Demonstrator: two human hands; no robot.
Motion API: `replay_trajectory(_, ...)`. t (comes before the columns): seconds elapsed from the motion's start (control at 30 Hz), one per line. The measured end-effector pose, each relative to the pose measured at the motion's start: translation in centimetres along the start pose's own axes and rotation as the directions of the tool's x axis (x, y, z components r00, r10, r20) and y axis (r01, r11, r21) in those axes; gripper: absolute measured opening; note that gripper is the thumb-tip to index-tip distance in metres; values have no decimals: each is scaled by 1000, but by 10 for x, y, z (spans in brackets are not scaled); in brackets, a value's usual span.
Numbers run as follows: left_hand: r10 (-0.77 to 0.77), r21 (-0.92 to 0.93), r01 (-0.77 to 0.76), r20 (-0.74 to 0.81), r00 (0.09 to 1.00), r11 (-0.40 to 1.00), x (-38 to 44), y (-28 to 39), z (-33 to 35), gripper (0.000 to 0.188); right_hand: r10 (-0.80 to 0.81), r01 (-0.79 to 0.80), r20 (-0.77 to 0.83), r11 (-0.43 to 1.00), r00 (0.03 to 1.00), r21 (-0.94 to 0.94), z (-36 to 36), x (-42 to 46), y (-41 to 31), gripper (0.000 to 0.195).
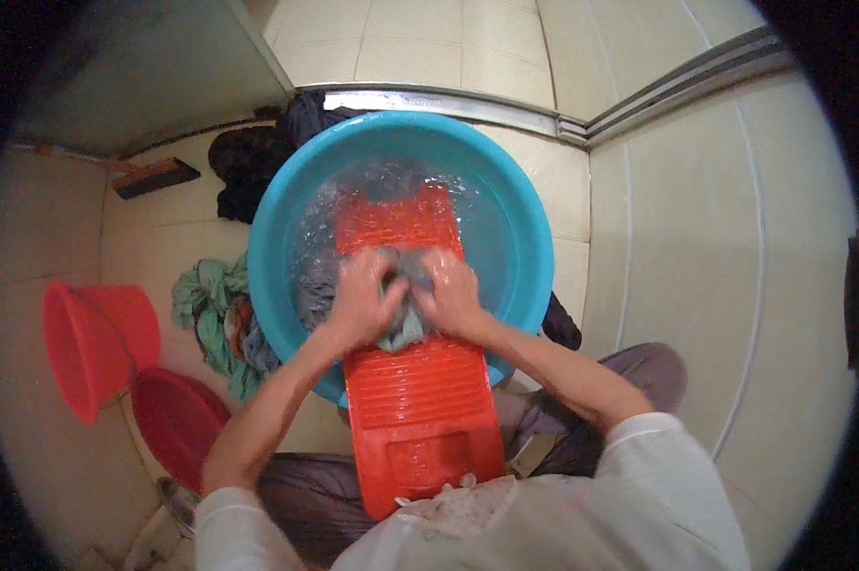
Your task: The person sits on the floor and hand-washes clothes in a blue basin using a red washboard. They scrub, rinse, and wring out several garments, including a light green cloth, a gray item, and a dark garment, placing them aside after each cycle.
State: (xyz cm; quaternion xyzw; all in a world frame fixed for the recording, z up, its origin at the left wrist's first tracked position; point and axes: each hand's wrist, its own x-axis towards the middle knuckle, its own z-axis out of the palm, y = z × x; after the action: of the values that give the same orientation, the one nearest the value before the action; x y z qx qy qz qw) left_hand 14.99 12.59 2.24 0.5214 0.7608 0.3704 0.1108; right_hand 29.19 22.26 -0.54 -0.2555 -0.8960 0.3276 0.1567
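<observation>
A red ridged plastic washboard (pixel 424 385) leans inside a large blue plastic basin (pixel 536 250), its lower end against my body and its upper end in the water. Over its middle, my left hand (pixel 365 296) and my right hand (pixel 447 292) grip a wet grey-green cloth (pixel 405 332) between them. Both hands are blurred, and the fingers partly hide the cloth. More dark grey cloth (pixel 317 285) lies in the water at the basin's left side. Splashes and ripples surround the board's upper end.
Left of the basin lie green and mixed clothes (pixel 212 300), with dark clothes (pixel 247 168) behind them. A red bucket (pixel 101 342) lies tipped near a dark red basin (pixel 176 421). A brush head (pixel 156 178) rests by the wall. A metal door track (pixel 444 103) crosses behind.
</observation>
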Motion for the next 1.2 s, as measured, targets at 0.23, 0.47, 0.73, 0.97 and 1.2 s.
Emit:
replay_trajectory(0.23, -363, 2, 379, 293, 885, 925, 1, -41, 24, 34, 264, -264, 170, 964, 949, -21, 24, 30, 14, 40)
replay_trajectory(0.47, -102, 130, 78, 189, 977, 988, 0, -32, 37, 30, 193, -193, -6, 977, 981, -92, 28, 18, 14, 38)
replay_trajectory(0.73, -125, 65, 113, 227, 966, 991, -36, 13, -2, 42, -19, 17, 35, 998, 999, 54, -15, -19, -20, 35)
replay_trajectory(0.97, -293, 280, 243, 151, 944, 929, 35, -56, 41, 37, 260, -262, -37, 962, 965, -83, 40, 63, 37, 35)
replay_trajectory(1.2, -818, -308, 792, 68, 571, 527, -12, -110, 0, 86, 643, -646, -123, 763, 756, 17, 23, 34, 136, 38)
